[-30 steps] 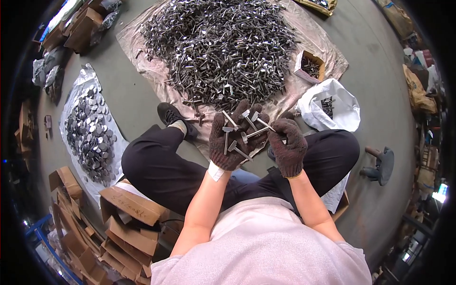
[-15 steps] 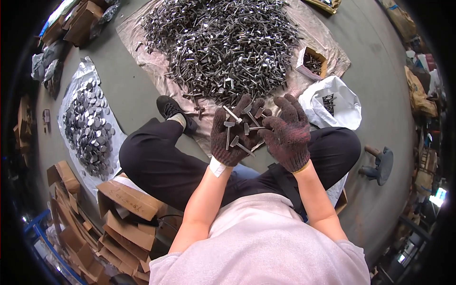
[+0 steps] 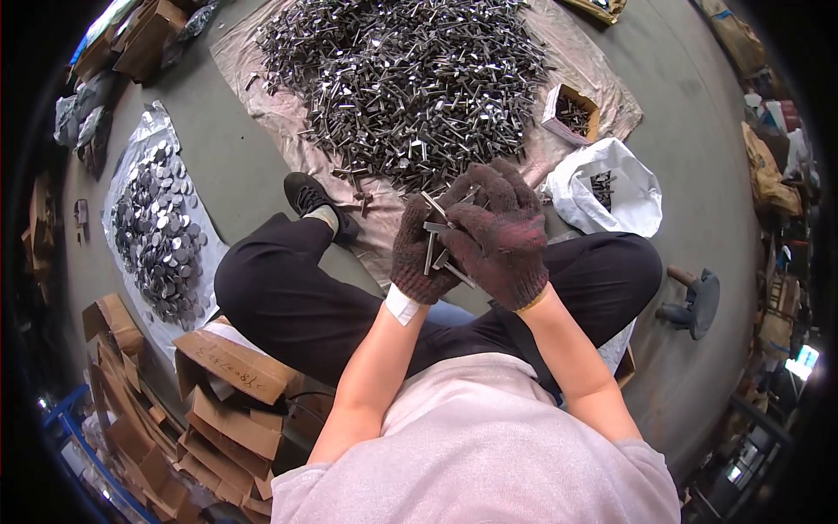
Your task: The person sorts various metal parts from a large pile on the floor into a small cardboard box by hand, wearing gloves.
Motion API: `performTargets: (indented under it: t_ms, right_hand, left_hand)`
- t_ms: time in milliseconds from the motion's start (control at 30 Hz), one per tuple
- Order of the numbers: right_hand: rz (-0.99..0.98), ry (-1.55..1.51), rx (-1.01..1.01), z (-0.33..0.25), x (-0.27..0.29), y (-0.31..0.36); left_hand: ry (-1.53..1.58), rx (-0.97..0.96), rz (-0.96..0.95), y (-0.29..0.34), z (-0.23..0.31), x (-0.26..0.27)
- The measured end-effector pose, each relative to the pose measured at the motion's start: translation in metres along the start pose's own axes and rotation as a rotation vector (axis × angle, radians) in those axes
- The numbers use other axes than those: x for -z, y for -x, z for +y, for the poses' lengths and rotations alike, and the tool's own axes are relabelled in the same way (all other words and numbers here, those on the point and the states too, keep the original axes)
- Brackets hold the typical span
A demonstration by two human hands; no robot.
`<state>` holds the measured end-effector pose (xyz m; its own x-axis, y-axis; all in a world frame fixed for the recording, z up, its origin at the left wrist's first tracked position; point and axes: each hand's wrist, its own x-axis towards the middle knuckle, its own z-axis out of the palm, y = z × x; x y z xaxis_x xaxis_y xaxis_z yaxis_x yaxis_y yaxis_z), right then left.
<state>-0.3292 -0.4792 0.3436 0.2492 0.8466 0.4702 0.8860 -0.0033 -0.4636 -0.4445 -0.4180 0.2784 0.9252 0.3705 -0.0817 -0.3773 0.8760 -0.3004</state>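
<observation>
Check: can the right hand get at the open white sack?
Likely yes: the white sack lies open just beyond the right knee, and nothing visible blocks the right hand. That hand partly covers the left hand and T-shaped metal pieces, so may need lifting first.

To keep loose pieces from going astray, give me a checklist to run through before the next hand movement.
1. Gloves on the left hand and right hand: ok, both dark knitted.
2. T-shaped metal parts in the left hand: ok, several show.
3. Those parts in full view: not ok, the right hand covers some.
4. Exact count of those parts: cannot tell.
5. White sack open: ok, dark metal pieces show inside.
6. Round discs apart from the large pile: ok, bare floor between.
</observation>
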Motion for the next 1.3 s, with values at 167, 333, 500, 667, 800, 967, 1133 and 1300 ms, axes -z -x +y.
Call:
performTargets:
  t_ms: [167,333,500,667,800,967,1133,1300]
  right_hand:
    - [0.031,0.071,-0.039,0.014,-0.008,0.005]
    - [0.085,-0.481,-0.484,0.016,-0.006,0.013]
    - [0.057,-0.592,-0.769,0.032,0.017,0.018]
    - [-0.111,-0.198,-0.588,0.030,0.027,0.031]
    - [-0.114,-0.007,-0.371,0.031,0.022,0.035]
    - [-0.095,-0.116,-0.473,0.024,0.016,0.035]
    - [-0.034,-0.001,-0.474,0.025,0.009,0.040]
    - [0.010,0.090,-0.245,0.024,0.008,0.032]
  left_hand:
    - [0.066,0.044,-0.117,0.003,0.003,0.008]
    - [-0.045,0.032,-0.061,0.001,0.006,0.014]
    - [-0.114,-0.020,0.072,0.000,0.000,0.002]
    - [-0.047,-0.047,0.098,0.000,0.002,0.007]
    - [-0.090,-0.057,0.074,0.000,0.002,0.010]
    - [0.004,-0.078,0.124,-0.001,0.002,0.009]
    - [0.075,-0.098,0.108,0.001,0.005,0.016]
    - [0.051,-0.112,0.118,0.001,0.006,0.023]
